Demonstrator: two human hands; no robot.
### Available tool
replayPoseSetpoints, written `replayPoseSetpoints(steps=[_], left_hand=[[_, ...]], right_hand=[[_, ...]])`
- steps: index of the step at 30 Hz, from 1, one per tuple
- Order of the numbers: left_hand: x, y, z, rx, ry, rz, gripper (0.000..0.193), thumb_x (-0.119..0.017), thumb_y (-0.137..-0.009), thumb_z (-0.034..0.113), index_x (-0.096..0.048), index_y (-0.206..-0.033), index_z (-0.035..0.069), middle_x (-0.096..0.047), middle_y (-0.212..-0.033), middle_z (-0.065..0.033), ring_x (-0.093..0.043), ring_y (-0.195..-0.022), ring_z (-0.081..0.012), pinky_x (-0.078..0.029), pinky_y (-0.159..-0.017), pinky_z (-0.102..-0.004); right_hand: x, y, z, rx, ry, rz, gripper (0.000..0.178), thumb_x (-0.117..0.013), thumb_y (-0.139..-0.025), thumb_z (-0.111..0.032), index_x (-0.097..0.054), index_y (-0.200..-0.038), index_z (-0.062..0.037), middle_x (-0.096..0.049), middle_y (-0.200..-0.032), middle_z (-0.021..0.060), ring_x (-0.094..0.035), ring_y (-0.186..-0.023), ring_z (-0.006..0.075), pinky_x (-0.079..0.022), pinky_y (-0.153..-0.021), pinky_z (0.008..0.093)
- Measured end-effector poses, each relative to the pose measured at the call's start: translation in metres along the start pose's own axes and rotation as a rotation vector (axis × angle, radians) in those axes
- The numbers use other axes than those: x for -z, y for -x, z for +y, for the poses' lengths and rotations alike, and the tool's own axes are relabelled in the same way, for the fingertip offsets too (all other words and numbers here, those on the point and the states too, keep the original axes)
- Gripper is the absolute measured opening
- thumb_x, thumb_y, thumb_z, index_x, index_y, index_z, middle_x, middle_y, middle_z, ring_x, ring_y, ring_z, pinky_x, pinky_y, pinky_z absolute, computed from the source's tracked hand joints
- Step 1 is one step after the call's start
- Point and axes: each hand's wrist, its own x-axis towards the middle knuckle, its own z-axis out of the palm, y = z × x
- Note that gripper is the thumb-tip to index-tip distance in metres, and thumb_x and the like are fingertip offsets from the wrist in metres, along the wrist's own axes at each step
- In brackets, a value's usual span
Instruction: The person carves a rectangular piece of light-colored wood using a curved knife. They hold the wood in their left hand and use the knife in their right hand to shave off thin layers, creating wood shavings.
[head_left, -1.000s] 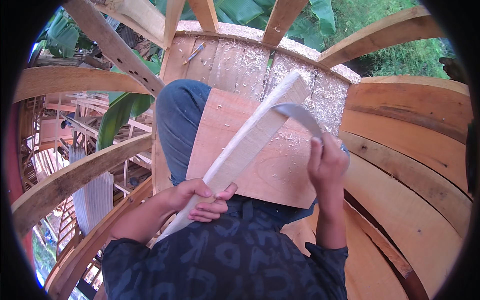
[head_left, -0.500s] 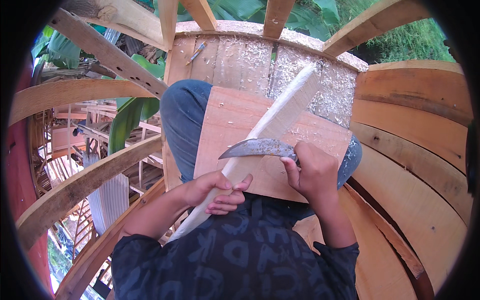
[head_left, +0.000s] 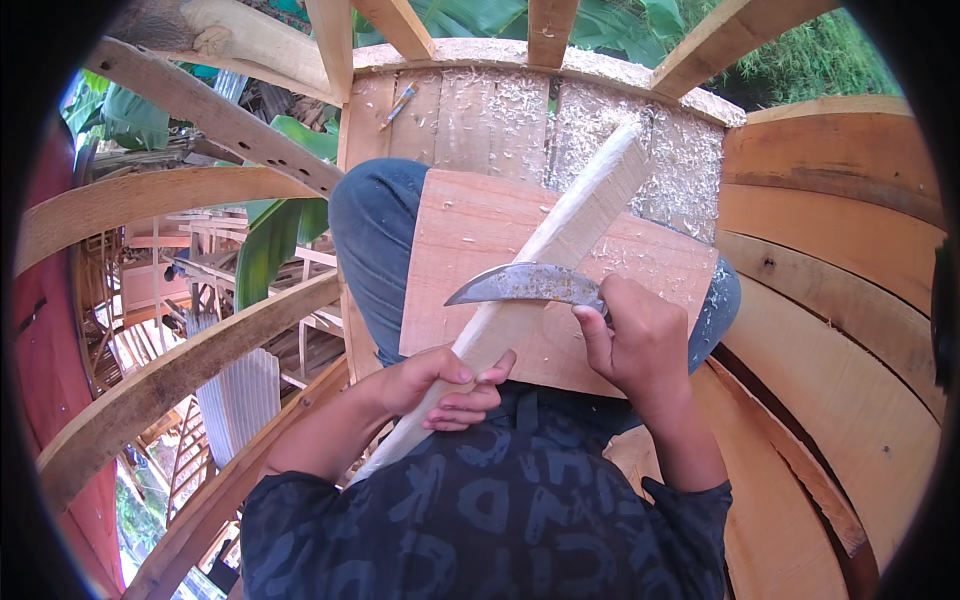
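My left hand (head_left: 446, 388) is wrapped round the lower part of a long pale strip of wood (head_left: 565, 235), which slants from my side up to the far right. My right hand (head_left: 642, 338) grips a curved knife (head_left: 525, 283) by its handle, which the fingers hide. The worn, spotted blade lies across the strip above my left hand, its tip pointing left. Under the strip a flat wooden board (head_left: 455, 225) rests across my lap. A few shavings are scattered on the board.
Beyond my knees is a plank floor (head_left: 415, 130) strewn with wood shavings (head_left: 680, 185). A small brush-like tool (head_left: 398, 105) lies on it at the far left. Wooden posts and beams (head_left: 190, 375) frame the left side; overlapping planks (head_left: 830, 230) wall the right. Leaves show outside.
The whole view has shifted slightly, so most things sit a little farther right. Both hands keep their grips, and the blade stays across the strip at nearly the same spot.
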Motion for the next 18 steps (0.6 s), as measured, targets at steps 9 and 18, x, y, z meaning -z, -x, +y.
replayPoseSetpoints(steps=[9,18], left_hand=[[-0.008,0.009,-0.015,0.045,-0.135,0.069,0.04,-0.067,-0.073,0.033,-0.035,-0.084,0.01,-0.034,-0.053,0.0057,-0.034,-0.04,-0.0038,-0.029,-0.036,-0.0175],[-0.008,0.01,-0.012,0.038,-0.002,-0.001,0.043,-0.072,-0.071,0.032,-0.037,-0.082,0.01,-0.037,-0.054,0.0058,-0.036,-0.041,-0.0023,-0.029,-0.037,-0.0151]], right_hand=[[0.033,-0.014,0.062,-0.368,0.102,0.238,0.031,-0.056,-0.094,-0.028,-0.051,-0.077,-0.0013,-0.053,-0.06,0.0166,-0.055,-0.055,0.0376,-0.039,-0.047,0.0429],[0.034,0.001,0.033,-0.409,-0.143,0.307,0.028,-0.052,-0.095,-0.02,-0.05,-0.076,0.0001,-0.048,-0.056,0.0176,-0.051,-0.05,0.0353,-0.038,-0.048,0.0386]])
